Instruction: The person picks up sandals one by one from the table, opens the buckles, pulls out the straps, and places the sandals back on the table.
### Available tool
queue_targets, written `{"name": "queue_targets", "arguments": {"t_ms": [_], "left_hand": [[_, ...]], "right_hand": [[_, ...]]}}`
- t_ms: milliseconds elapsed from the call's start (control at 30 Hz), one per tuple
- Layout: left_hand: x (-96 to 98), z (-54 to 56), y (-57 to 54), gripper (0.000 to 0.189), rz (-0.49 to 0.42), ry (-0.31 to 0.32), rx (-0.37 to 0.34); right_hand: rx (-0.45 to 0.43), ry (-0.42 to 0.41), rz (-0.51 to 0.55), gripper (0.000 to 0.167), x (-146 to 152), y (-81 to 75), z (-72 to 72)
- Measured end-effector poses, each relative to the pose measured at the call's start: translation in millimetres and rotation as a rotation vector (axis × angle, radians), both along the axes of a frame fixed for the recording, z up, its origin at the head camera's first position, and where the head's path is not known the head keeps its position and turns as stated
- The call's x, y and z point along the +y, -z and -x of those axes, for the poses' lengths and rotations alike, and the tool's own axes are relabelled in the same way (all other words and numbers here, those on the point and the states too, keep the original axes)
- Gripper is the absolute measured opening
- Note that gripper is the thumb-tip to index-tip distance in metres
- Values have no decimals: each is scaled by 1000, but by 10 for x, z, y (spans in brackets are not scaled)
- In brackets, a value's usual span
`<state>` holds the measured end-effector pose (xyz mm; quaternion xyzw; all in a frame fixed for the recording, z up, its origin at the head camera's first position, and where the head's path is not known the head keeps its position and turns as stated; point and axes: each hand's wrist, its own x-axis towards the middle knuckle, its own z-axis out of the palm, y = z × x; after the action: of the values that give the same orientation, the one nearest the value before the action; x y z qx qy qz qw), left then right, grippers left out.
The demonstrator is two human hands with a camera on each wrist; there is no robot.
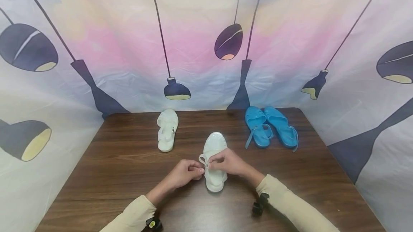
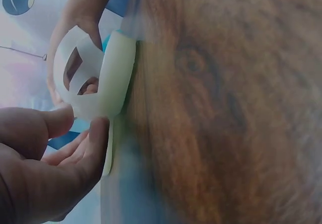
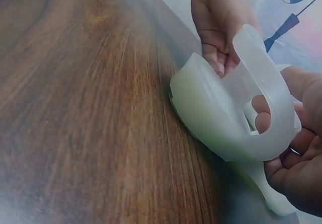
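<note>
A white sandal [image 1: 215,185] lies on the brown table, toe pointing away, with its strap raised in a loop on the left side. My right hand [image 1: 227,162] reaches across from the right and pinches the strap between thumb and fingers. At the sandal's left side, my left hand [image 1: 185,173] has thumb and fingertips brought together right at the strap's fastening. The left wrist view shows those fingertips against the edge of the sandal [image 2: 118,73]. In the right wrist view, the strap [image 3: 282,103] arches over the heel, with fingers behind it.
Farther back on the left lies a second white sandal [image 1: 167,131]. Two blue sandals [image 1: 257,124] sit side by side at the back right, their straps loose. A printed cloth [image 1: 200,63] with lamp pictures hangs behind the wooden table [image 1: 129,167].
</note>
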<state>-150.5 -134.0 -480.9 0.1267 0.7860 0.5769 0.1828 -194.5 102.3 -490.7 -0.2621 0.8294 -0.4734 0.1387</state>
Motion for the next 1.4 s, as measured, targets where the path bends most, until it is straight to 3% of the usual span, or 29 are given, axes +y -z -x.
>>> {"name": "queue_targets", "arguments": {"t_ms": [133, 233, 467, 800, 967, 1267, 1400], "left_hand": [[16, -14, 26, 21, -84, 16, -101], [28, -15, 37, 20, -105, 1, -130], [44, -9, 49, 19, -105, -44, -117], [53, -27, 52, 21, -80, -18, -173], [64, -21, 39, 23, -68, -44, -150], [69, -51, 77, 21, -114, -78, -130], [72, -63, 87, 21, -145, -72, -168]], "right_hand": [[-28, 18, 23, 12, -3, 10, -9], [-41, 30, 31, 12, -7, 15, -11], [-55, 44, 5, 21, -23, -13, -15], [-32, -32, -57, 26, -3, -64, -5], [-13, -22, -49, 25, 5, -42, -10], [1, -17, -54, 22, -19, -30, -25], [34, -32, -60, 21, -14, -37, -25]]}}
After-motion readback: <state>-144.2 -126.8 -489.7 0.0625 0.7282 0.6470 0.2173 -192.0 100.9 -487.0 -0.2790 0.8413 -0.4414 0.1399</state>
